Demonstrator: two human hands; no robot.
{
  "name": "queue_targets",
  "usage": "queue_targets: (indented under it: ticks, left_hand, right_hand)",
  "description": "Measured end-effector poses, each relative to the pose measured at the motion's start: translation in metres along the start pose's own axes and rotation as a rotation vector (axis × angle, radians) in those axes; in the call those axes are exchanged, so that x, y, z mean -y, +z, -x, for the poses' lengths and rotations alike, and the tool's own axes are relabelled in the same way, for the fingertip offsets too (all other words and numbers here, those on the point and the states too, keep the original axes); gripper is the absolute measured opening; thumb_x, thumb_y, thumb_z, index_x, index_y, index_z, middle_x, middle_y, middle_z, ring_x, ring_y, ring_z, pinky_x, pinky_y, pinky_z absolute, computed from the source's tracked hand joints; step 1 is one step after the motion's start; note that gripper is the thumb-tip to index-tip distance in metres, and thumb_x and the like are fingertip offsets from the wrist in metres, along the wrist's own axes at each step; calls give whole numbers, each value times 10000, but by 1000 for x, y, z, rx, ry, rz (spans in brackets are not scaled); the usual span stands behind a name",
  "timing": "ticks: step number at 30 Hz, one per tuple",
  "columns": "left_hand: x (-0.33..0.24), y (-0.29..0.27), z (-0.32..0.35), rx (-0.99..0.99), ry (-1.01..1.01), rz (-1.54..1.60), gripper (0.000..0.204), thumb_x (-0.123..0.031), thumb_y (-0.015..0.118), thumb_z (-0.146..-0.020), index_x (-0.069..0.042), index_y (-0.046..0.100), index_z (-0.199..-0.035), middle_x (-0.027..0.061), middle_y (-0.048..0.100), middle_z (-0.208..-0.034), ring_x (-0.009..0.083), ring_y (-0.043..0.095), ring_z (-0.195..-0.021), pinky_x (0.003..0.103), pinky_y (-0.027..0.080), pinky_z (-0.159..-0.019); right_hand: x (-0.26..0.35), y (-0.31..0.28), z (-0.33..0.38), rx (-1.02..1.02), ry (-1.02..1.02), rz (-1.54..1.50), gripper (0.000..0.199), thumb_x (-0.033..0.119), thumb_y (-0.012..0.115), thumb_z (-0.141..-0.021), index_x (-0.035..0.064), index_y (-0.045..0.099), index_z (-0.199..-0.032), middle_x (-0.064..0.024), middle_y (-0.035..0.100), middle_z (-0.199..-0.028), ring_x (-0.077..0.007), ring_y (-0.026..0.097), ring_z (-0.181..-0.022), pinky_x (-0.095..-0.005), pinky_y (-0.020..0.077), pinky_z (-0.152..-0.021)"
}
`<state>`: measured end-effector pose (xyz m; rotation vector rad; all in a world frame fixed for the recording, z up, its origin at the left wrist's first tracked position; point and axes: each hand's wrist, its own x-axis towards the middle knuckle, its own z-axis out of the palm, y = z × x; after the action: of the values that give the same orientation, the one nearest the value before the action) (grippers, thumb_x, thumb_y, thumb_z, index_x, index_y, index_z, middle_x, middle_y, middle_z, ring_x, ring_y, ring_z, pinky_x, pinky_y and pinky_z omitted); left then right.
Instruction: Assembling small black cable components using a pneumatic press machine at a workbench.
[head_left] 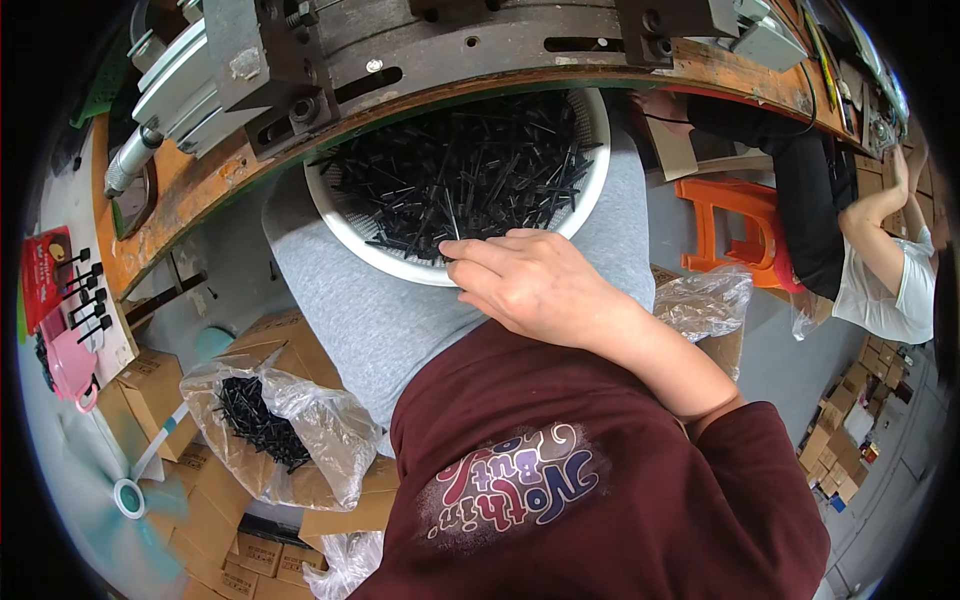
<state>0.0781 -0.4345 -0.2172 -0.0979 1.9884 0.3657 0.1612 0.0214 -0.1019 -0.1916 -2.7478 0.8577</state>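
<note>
On my lap, partly under the bench edge, sits a round white plastic basket (600, 190) heaped with thin black parts (450, 175), long-stemmed with wider ends. My right hand (535, 285) is at the basket's near rim, its fingers bent together and their tips over the inner edge by the parts. A thin, shiny stem rises just beyond the fingertips; whether it is gripped cannot be made out. My left hand is out of sight.
A wooden bench (215, 185) with a dark metal fixture (430, 50) spans the top. Lower left are a clear bag (335, 420) of black parts, cardboard boxes (205, 500) and a spinning fan (128, 497). At right, a person (885, 270) works by an orange stool (735, 225).
</note>
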Motion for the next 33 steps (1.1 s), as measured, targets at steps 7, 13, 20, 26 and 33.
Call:
queue_targets:
  ticks: [7, 13, 20, 26, 33]
  left_hand:
    - [4, -4, -4, -5, 8, -3, 236, -234, 580, -1016, -43, 574, -1155, 48, 557, -1044, 173, 541, -1002, 311, 427, -900]
    - [11, -2, 4, -2, -20, -8, 223, -229, 585, -1013, -41, 582, -1133, 42, 558, -1016, 170, 546, -977, 309, 435, -880]
    - [17, -2, 10, 8, -49, -10, 210, -223, 591, -1009, -38, 590, -1108, 36, 558, -982, 167, 553, -948, 308, 445, -856]
    - [19, -2, 15, 10, -60, -16, 199, -219, 596, -1006, -36, 598, -1087, 30, 558, -954, 164, 558, -923, 307, 453, -836]
    - [24, 0, 19, 18, -73, -22, 189, -213, 602, -1003, -34, 606, -1062, 24, 559, -921, 160, 565, -894, 305, 463, -813]
  right_hand:
    - [-1, 0, -11, 34, -40, 37, 118, 68, 633, -779, 11, 619, -882, -124, 698, -1038, -267, 700, -801, -374, 562, -701]
    - [4, 13, -9, -75, -22, 9, 104, 78, 637, -798, 19, 616, -881, -122, 696, -1031, -252, 696, -776, -364, 557, -686]
    - [-8, 9, -2, -3, 33, 1, 217, 127, 767, -779, 44, 642, -935, -107, 699, -1151, -268, 703, -837, -380, 555, -711]
    - [-13, 7, -8, -36, 44, 18, 199, 118, 756, -773, 31, 637, -907, -118, 707, -1116, -264, 703, -829, -367, 557, -712]
    - [-18, -1, -2, -54, 71, 24, 213, 99, 775, -760, 29, 656, -922, -104, 704, -1144, -262, 695, -828, -364, 546, -705]
